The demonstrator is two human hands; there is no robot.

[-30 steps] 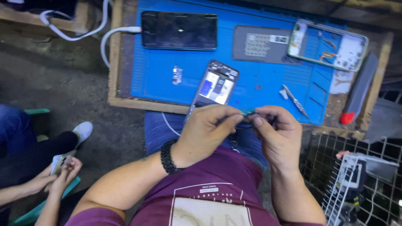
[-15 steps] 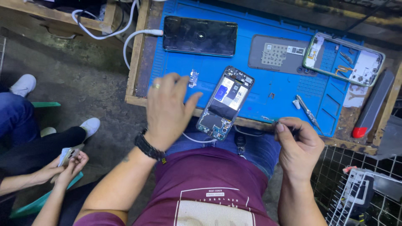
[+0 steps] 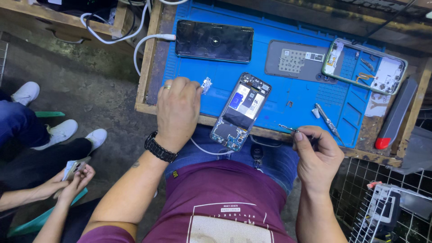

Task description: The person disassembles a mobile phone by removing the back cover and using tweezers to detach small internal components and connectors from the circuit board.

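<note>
Phone (image 3: 240, 112), back cover off and circuitry bared, overhangs the desk's near edge. Left hand (image 3: 177, 112) reaches fingers together for a small white part (image 3: 206, 85); right hand (image 3: 316, 155) pinches tweezers (image 3: 288, 129). Reassembly remains.

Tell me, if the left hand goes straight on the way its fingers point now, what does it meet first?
The left hand lies on the blue mat, fingers pointing up and slightly right. First in that line is probably the small clear part just beyond its fingertips, then the dark phone.
</note>
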